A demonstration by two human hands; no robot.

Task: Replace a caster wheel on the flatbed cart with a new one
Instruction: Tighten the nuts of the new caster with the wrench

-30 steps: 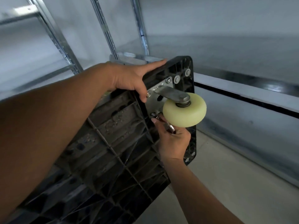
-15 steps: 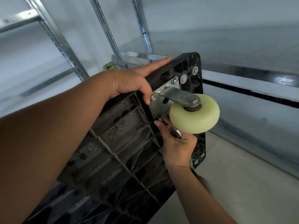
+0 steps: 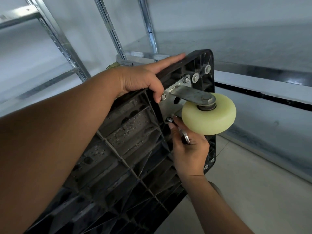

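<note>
Underneath, ribbed black plastic cart bears smooth cream wheel.

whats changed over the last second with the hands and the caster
Little. The right hand has crept its fingertips up to the lower bolt on the mounting plate, keeping its grip on a metal tool. The left hand stays clamped over the cart's edge, and the caster wheel remains mounted.
</note>
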